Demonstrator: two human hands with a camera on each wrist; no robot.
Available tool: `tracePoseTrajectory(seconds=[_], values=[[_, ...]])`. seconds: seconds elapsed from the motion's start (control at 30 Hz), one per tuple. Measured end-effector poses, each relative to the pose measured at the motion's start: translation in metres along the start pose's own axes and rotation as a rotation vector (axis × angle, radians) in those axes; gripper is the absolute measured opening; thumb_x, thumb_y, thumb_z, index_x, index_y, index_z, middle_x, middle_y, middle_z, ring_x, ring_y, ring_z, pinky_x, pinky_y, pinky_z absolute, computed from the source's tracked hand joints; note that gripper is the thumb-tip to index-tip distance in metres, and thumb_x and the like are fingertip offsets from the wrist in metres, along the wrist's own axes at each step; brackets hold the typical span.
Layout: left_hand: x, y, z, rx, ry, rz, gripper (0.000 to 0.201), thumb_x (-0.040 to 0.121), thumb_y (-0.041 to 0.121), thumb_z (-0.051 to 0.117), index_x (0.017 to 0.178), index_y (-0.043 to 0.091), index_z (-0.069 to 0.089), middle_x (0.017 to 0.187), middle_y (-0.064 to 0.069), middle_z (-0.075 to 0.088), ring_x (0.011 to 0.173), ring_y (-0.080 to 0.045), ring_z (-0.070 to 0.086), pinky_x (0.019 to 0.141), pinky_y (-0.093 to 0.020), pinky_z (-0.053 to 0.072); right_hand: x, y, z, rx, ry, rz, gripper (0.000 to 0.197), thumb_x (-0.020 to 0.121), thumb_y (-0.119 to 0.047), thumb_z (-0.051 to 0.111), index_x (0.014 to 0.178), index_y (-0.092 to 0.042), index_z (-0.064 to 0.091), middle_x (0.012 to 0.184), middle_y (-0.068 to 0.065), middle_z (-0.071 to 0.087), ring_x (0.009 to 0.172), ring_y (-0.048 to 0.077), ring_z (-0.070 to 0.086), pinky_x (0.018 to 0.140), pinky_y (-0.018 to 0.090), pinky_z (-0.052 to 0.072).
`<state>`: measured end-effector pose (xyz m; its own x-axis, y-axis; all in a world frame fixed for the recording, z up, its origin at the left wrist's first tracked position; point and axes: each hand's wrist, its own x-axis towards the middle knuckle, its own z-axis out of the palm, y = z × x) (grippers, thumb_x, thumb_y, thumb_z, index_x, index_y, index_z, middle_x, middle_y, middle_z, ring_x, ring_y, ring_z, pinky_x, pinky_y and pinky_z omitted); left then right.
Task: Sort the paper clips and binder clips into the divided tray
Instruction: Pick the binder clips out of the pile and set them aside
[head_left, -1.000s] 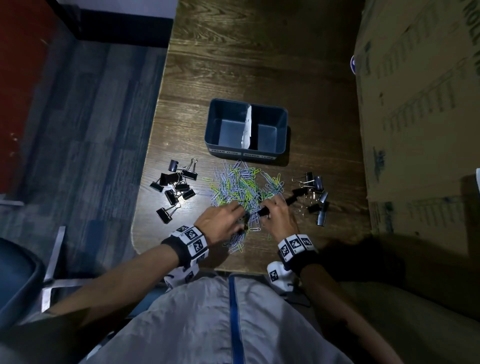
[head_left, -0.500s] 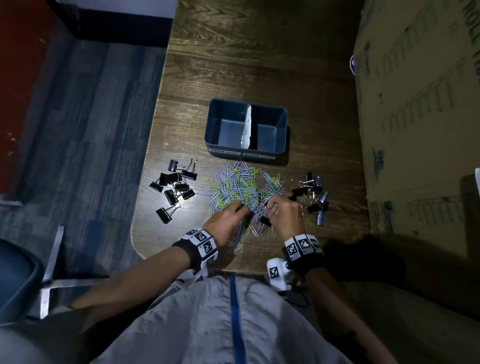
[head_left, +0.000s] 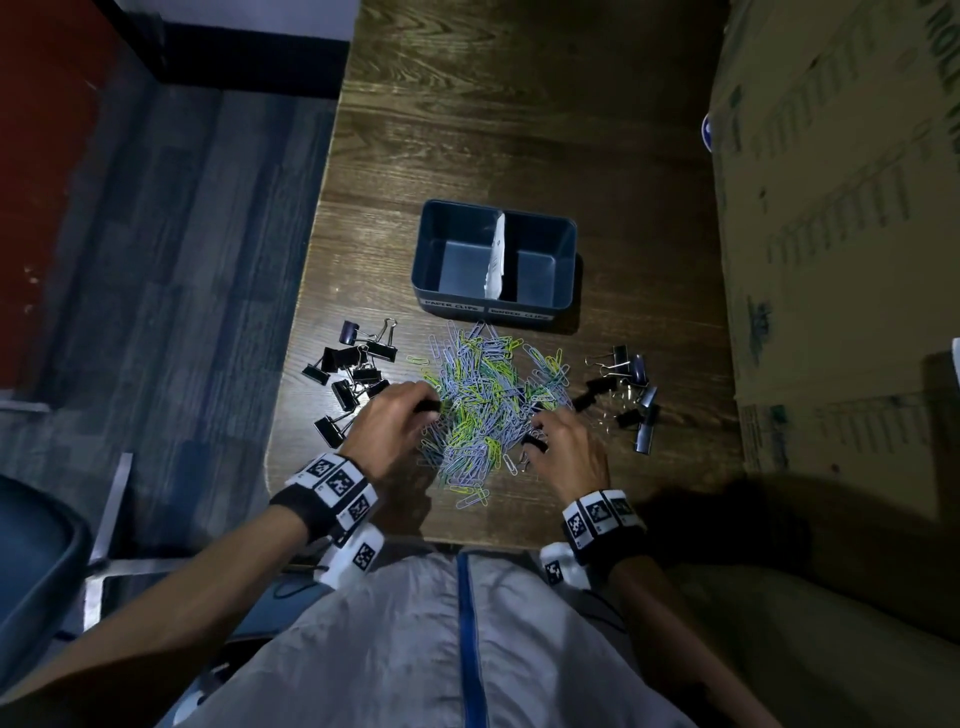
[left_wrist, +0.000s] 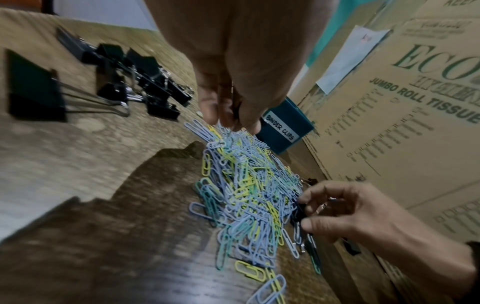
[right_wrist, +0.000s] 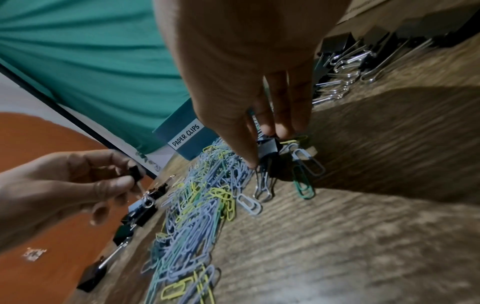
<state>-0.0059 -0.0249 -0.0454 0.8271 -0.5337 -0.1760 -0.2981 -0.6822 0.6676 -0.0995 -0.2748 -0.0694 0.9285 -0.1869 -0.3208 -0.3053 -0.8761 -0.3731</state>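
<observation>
A heap of blue, green and yellow paper clips (head_left: 483, 405) lies on the wooden table in front of the dark blue divided tray (head_left: 431, 260). The tray is labelled PAPER CLIPS (right_wrist: 187, 135) on its left half and BINDER CLIPS (left_wrist: 281, 127) on its right, and both halves look bare. My left hand (head_left: 428, 408) pinches a small black binder clip (right_wrist: 135, 173) at the heap's left edge. At the heap's right edge, my right hand (head_left: 535, 439) pinches another black binder clip (right_wrist: 269, 147). More black binder clips lie in a left group (head_left: 353, 369) and a right group (head_left: 628, 389).
Tall cardboard boxes (head_left: 841, 260) stand along the table's right side, close to the right clip group. The table's left edge (head_left: 306, 291) drops to blue carpet. A chair (head_left: 36, 561) sits at the lower left. Bare wood lies beyond the tray.
The hands were together low in the heap; they have now drawn apart to the heap's left and right edges, each holding a black binder clip.
</observation>
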Motion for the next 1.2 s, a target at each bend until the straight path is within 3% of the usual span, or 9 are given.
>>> tracePoseTrajectory(seconds=[0.07,0.27,0.4,0.53,0.67,0.77,0.87,1.03,1.2], values=[[-0.007,-0.014,-0.004,0.041,-0.044,-0.037,0.019,0.087,0.011,0.065,0.105,0.017,0.062,0.098,0.001,0.060,0.085,-0.017,0.058,0.077,-0.035,0.050,-0.003,0.001,0.002,-0.032,-0.041,0.013,0.037,0.078,-0.021,0.080,0.112,-0.017,0.067,0.120,0.005,0.061,0.100,0.028,0.065,0.078,0.042,0.057],[-0.028,-0.038,-0.017,0.261,-0.156,-0.239,0.022,0.083,0.016,0.069,0.102,0.026,0.064,0.100,0.001,0.067,0.091,-0.024,0.063,0.073,-0.034,0.051,-0.001,-0.002,0.005,0.052,-0.051,0.077,0.019,0.079,-0.014,0.077,0.095,-0.015,0.068,0.112,0.004,0.061,0.092,0.026,0.064,0.076,0.035,0.055],[-0.029,-0.043,-0.021,0.362,-0.178,-0.230,0.024,0.085,0.022,0.065,0.107,0.028,0.059,0.104,0.001,0.058,0.089,-0.025,0.061,0.066,-0.034,0.047,0.001,0.000,0.003,0.128,-0.046,0.072,0.018,0.076,-0.019,0.080,0.085,-0.020,0.064,0.094,-0.002,0.066,0.081,0.020,0.065,0.067,0.038,0.057],[-0.022,-0.025,-0.019,0.430,-0.117,-0.129,0.023,0.086,0.014,0.063,0.109,0.012,0.061,0.104,-0.009,0.057,0.079,-0.025,0.057,0.057,-0.031,0.047,0.007,0.014,-0.013,0.255,0.028,0.171,0.020,0.076,-0.021,0.082,0.085,-0.027,0.065,0.086,-0.008,0.068,0.074,0.010,0.065,0.066,0.034,0.059],[-0.004,0.001,-0.006,0.424,-0.150,0.070,0.032,0.083,0.015,0.068,0.114,0.010,0.061,0.103,-0.008,0.058,0.090,-0.022,0.053,0.067,-0.029,0.045,0.018,0.046,-0.035,0.293,0.265,0.358,0.019,0.075,-0.019,0.080,0.084,-0.026,0.065,0.084,-0.003,0.071,0.073,0.017,0.067,0.067,0.034,0.057],[0.017,0.015,0.015,0.445,-0.200,0.185,0.047,0.080,0.013,0.070,0.124,0.012,0.055,0.122,-0.010,0.055,0.107,-0.024,0.051,0.083,-0.033,0.050,0.022,0.062,-0.049,0.224,0.339,0.434,0.015,0.077,-0.014,0.077,0.088,-0.019,0.068,0.092,0.006,0.071,0.080,0.024,0.065,0.065,0.028,0.045],[0.035,0.036,0.031,0.486,-0.312,0.231,0.058,0.085,0.021,0.063,0.139,0.015,0.041,0.147,-0.011,0.036,0.131,-0.027,0.037,0.107,-0.045,0.038,0.026,0.068,-0.055,0.151,0.332,0.473,0.020,0.079,-0.010,0.077,0.097,-0.016,0.070,0.103,0.011,0.066,0.092,0.032,0.064,0.073,0.034,0.049],[0.050,0.042,0.055,0.648,-0.469,0.250,0.085,0.086,0.023,0.063,0.151,0.022,0.009,0.161,-0.006,0.000,0.146,-0.030,0.007,0.116,-0.055,0.017,0.024,0.054,-0.044,0.112,0.373,0.398,0.019,0.077,-0.009,0.075,0.094,-0.017,0.071,0.102,0.012,0.064,0.094,0.033,0.062,0.077,0.044,0.055],[0.045,0.048,0.057,0.733,-0.466,0.360,0.065,0.083,0.015,0.064,0.141,0.014,0.035,0.152,-0.010,0.030,0.141,-0.031,0.022,0.112,-0.052,0.023,0.021,0.021,-0.017,0.167,0.177,0.169,0.022,0.082,-0.003,0.071,0.098,-0.017,0.073,0.104,0.006,0.069,0.089,0.025,0.066,0.074,0.036,0.056]])
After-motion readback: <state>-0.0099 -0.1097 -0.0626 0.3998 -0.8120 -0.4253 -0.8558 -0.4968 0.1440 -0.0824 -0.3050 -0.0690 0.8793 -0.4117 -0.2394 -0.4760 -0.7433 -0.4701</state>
